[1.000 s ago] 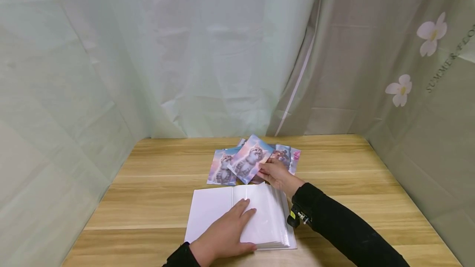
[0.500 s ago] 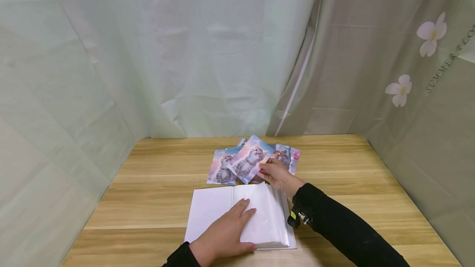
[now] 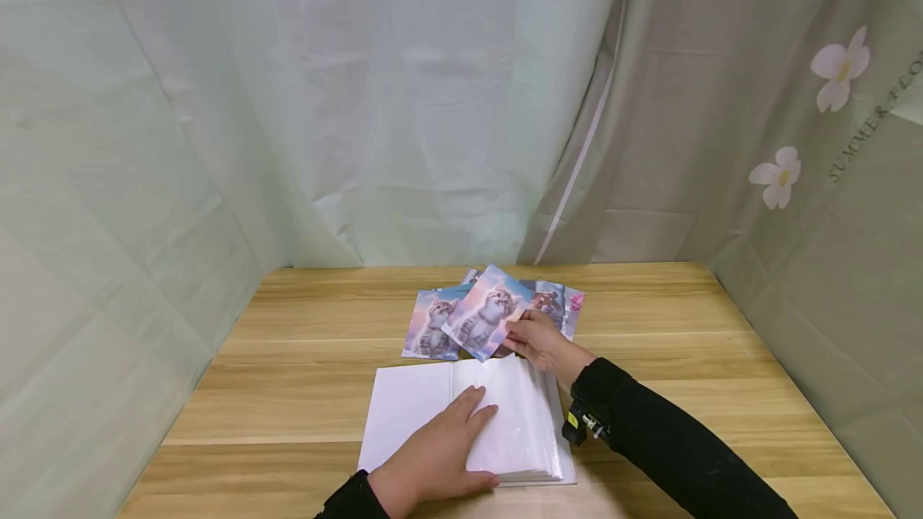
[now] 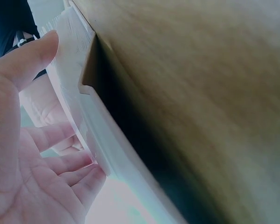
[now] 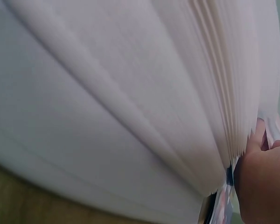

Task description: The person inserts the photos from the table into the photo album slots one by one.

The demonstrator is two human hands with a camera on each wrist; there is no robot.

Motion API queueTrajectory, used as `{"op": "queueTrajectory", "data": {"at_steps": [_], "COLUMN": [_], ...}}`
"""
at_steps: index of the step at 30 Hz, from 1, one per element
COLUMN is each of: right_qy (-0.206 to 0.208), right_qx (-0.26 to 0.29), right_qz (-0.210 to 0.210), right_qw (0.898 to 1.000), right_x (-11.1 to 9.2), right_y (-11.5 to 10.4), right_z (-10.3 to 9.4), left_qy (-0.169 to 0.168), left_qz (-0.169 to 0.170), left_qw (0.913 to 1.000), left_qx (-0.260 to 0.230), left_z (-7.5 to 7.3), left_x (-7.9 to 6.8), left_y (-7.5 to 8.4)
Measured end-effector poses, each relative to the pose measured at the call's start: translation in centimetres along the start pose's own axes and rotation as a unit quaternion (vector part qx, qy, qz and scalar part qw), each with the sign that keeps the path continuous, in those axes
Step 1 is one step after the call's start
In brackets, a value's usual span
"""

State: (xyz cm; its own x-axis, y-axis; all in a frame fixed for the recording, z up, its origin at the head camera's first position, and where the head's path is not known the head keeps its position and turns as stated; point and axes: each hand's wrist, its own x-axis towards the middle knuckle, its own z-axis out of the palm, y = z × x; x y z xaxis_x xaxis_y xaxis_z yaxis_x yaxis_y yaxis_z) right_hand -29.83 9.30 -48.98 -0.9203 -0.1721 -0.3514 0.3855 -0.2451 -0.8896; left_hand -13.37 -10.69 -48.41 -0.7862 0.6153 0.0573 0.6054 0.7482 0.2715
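A white photo album (image 3: 409, 397) lies spread on the wooden table, its cover to the left and a thick stack of clear-sleeved pages (image 3: 515, 431) to the right. My left hand (image 3: 438, 455) rests on the top page with fingers extended, the thumb along the lower edge. Just past the album, my right hand (image 3: 539, 339) pinches a kitten photo card (image 3: 483, 312) by its right side, thumb on top. That card is tilted and overlaps another kitten card (image 3: 431, 327) on its left. In the right wrist view, the fanned album pages (image 5: 168, 84) partly hide the right hand (image 5: 266, 177).
Several more picture cards (image 3: 550, 299) lie in an overlapping pile behind the right hand. Wooden table surface (image 3: 288, 391) extends on both sides of the album. Pale curtains (image 3: 433, 102) enclose the back and sides, with printed flowers on the right.
My right hand has shifted very slightly toward me and to the right, the kitten card moving with it. The left hand and the album stay as they were.
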Motion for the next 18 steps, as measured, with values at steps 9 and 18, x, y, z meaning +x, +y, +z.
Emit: {"op": "queueTrajectory", "data": {"at_steps": [9,18], "right_qy": [-0.002,-0.006], "right_qx": [-0.046,-0.081], "right_qz": [0.0,-0.011], "right_qw": [0.999,0.997], "right_x": [-0.2,-0.2], "right_y": [0.0,-0.2], "right_z": [-0.6,-1.2], "left_qy": [0.008,0.009], "left_qz": [0.004,0.01], "left_qw": [0.9999,0.9999], "left_qx": [0.005,0.007], "left_z": [0.0,0.1], "left_x": [-0.1,0.0], "left_y": [0.1,0.2]}}
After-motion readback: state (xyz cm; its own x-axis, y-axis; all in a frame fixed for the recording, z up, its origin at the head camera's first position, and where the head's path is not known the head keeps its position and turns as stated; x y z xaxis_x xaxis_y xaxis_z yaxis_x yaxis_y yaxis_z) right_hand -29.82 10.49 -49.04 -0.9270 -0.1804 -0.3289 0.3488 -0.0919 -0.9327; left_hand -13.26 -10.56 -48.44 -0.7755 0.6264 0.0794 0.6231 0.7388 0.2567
